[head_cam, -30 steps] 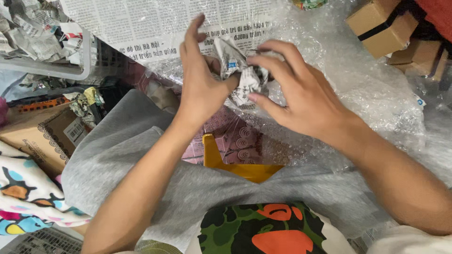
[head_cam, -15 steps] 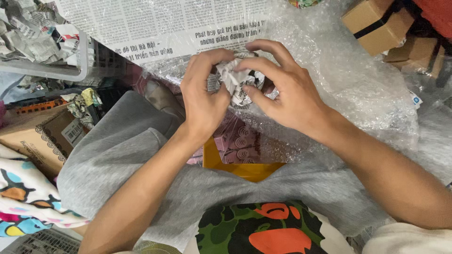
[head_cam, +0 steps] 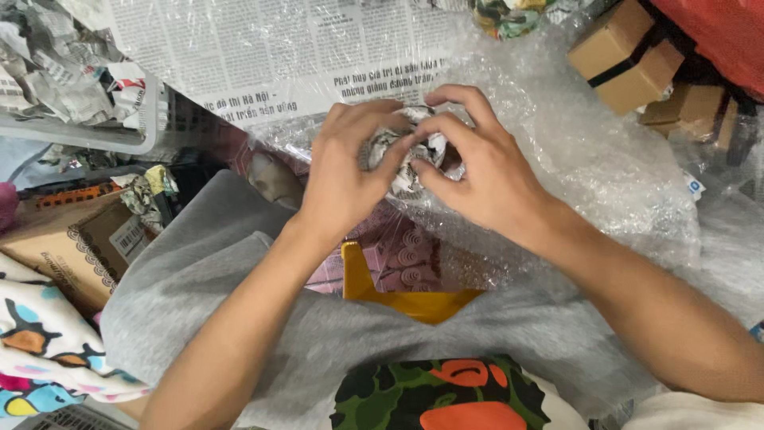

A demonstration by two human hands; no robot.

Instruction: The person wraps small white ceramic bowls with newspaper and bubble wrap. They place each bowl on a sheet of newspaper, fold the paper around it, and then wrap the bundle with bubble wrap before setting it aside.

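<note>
Head view, crumpled newspaper ball (head_cam: 402, 155) between both hands, left hand (head_cam: 346, 171) and right hand (head_cam: 485, 171) gripping it, over bubble wrap (head_cam: 605, 159)

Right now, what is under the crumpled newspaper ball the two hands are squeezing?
Under the crumpled newspaper ball, held by the left hand and right hand, lies a sheet of bubble wrap. Through it a pink patterned surface shows. Whatever the ball wraps is hidden.
</note>
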